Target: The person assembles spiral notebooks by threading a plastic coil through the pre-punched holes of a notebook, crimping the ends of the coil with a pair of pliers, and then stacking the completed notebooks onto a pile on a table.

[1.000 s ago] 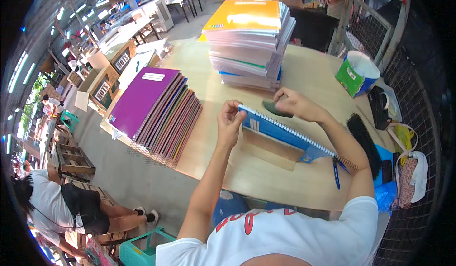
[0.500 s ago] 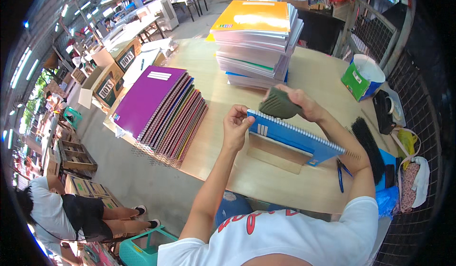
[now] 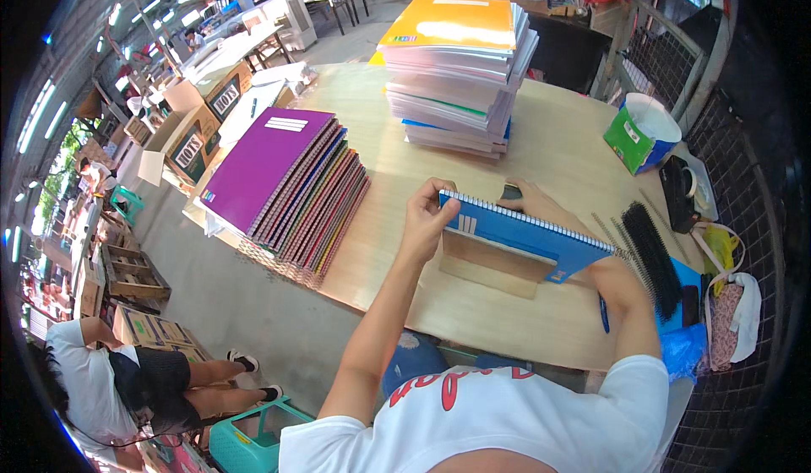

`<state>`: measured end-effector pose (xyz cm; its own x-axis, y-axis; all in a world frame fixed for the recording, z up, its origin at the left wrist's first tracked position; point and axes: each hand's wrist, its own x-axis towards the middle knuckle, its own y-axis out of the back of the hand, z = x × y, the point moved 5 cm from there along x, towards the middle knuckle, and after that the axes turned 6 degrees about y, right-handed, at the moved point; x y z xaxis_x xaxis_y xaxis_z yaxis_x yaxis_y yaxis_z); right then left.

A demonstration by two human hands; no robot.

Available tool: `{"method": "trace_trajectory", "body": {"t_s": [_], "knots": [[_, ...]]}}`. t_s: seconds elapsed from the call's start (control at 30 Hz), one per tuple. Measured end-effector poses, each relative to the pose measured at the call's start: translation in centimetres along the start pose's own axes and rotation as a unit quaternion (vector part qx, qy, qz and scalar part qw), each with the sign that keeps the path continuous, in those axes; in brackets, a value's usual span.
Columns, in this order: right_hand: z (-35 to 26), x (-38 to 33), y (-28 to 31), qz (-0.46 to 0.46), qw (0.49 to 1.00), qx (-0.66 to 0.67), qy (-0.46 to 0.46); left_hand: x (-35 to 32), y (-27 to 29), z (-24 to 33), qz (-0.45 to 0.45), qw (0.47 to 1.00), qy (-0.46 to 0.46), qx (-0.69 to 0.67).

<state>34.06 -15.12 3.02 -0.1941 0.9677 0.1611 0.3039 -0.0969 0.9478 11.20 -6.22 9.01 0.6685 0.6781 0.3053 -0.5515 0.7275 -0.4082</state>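
Note:
A blue notebook (image 3: 515, 241) stands on its long edge against a wooden block (image 3: 490, 272), its coil-bound side up. My left hand (image 3: 427, 224) pinches its upper left corner, thumb in front. Behind the notebook is my right hand (image 3: 542, 205), partly hidden by it. A dark green ribbed piece (image 3: 512, 192) shows at the right hand's thumb and fingers, low behind the spine; most of it is out of sight. Loose coil (image 3: 623, 255) juts past the notebook's right end, over my right forearm. Blue-handled pliers (image 3: 604, 311) lie beside that forearm.
Left on the table is a pile of coil-bound notebooks (image 3: 274, 169), purple on top. A tall stack of unbound books (image 3: 456, 76) stands at the back. Black coils (image 3: 650, 262) lie right, near a green-and-blue container (image 3: 634, 139). Another person (image 3: 127, 372) is at lower left.
My right hand has gone down behind the notebook with the dark green piece, which was in plain sight above the coil. My left hand keeps its grip on the corner.

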Motion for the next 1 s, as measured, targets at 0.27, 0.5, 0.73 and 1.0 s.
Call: {"method": "trace_trajectory", "body": {"t_s": [0.27,0.5,0.73,1.0], "knots": [[-7.2,-27.5,-0.1,0.131,0.844,-0.14,-0.5,-0.2,-0.3,0.2,0.04,0.999,0.007,0.006],[-6.2,-30.9,0.9,0.309,0.835,-0.122,-0.438,-0.6,-0.1,0.2,0.034,0.999,0.017,-0.031],[-16.8,-11.9,22.5,0.321,0.912,-0.252,-0.032,0.0,0.0,-0.1,0.01,0.998,0.041,-0.054],[-22.8,3.6,20.8,0.153,0.832,-0.447,0.291,-0.2,-0.6,0.4,0.033,0.995,0.046,-0.079]]}}
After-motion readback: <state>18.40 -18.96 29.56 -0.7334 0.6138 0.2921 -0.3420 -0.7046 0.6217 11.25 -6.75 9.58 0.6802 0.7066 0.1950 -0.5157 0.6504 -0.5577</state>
